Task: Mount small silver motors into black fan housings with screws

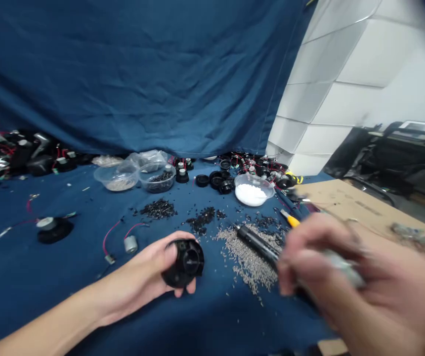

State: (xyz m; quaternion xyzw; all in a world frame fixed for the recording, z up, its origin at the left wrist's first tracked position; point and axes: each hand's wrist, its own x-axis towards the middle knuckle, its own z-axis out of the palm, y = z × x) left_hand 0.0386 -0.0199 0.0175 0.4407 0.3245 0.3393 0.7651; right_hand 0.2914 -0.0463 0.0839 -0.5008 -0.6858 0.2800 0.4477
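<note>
My left hand (160,267) holds a round black plastic housing (183,263) above the blue cloth, thumb on its face, its open hollow side towards me. My right hand (331,277) is smeared by motion, its fingers curled. A pale grey thing (346,269) shows in its palm, too blurred to name. Just left of those fingers is a black pen-shaped electric screwdriver (259,244), its bit pointing away to the left. Its rear end is hidden by the hand, and I cannot tell if they touch. Under the screwdriver spreads a heap of small silver screws (249,269).
Two small motors with wires, one a grey motor (131,244), lie left of centre. Piles of small black parts (159,208) sit further back. Clear bowls stand behind, one a bowl of white pieces (252,190). A yellow cutter (290,218) and a cardboard sheet (364,202) are at right.
</note>
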